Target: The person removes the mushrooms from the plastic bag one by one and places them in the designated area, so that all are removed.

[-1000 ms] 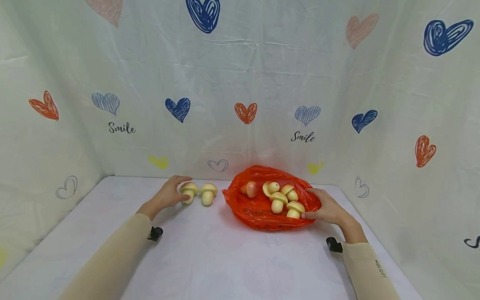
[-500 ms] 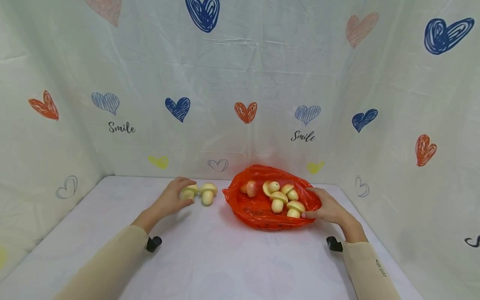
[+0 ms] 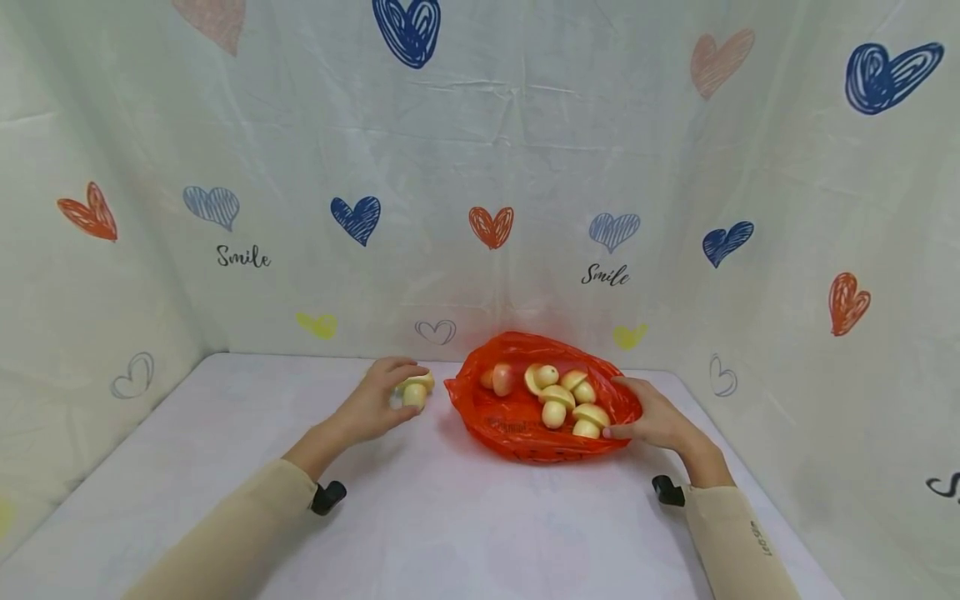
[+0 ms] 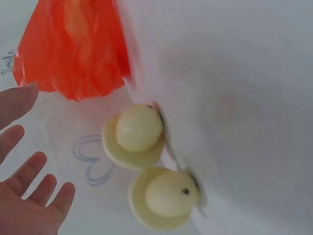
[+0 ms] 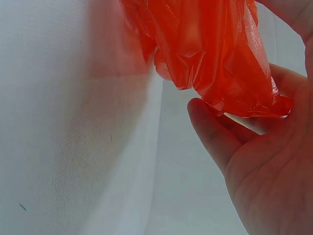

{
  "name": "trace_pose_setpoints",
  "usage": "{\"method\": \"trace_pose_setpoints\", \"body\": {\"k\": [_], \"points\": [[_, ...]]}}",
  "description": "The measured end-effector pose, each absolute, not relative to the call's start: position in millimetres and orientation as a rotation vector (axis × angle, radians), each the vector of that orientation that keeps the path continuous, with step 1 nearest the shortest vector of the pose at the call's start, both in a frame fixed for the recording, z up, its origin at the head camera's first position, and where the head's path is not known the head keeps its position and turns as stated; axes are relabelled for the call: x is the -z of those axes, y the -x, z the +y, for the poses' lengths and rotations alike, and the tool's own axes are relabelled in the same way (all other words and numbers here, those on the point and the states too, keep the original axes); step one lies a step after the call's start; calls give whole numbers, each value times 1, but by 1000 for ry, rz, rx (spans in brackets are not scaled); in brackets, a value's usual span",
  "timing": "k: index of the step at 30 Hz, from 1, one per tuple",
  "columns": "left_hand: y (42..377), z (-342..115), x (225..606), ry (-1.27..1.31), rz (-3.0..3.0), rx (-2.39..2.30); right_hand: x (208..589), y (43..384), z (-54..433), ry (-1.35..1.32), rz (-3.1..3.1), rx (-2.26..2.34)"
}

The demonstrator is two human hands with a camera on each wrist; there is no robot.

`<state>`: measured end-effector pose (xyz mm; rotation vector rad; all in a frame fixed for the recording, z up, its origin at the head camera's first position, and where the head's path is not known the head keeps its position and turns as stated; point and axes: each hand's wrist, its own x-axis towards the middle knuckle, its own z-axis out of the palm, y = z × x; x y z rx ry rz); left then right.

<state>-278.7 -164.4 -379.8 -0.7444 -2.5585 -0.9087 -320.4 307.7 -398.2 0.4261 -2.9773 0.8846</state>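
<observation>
The left hand (image 3: 371,407) is near the table's far edge, left of the middle, its fingers spread and its grip loose with nothing in it. Two cream mushroom-shaped pieces with rounded caps and stubby stems lie close together beside it. The right-hand mushroom piece (image 3: 415,393) shows past the fingertips in the head view, while the left-hand mushroom piece (image 4: 168,195) is mostly hidden there but plain in the left wrist view. Their round stem ends face the person.

The right hand (image 3: 654,413) has its grip partly closed around the right rim of a crinkled red plastic bag (image 3: 480,417), thumb on the near side. The bag sits mouth open by the far edge, right of the middle. Inside are four more cream mushroom pieces (image 3: 557,403) and, at its left, a pinkish-red rounded piece (image 3: 503,379).

The white-covered table (image 3: 480,533) meets a pale curtain (image 3: 420,167) printed with hearts. Both beige sleeves (image 3: 243,521) end beside small black devices (image 3: 328,497).
</observation>
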Motion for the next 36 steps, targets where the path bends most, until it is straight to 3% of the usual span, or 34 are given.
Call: {"method": "trace_pose_setpoints", "body": {"k": [27, 36], "points": [[288, -65, 350, 1172, -2446, 838, 400, 323, 306, -482, -2941, -909], [302, -42, 355, 1147, -2620, 815, 400, 322, 308, -472, -2952, -889]]}}
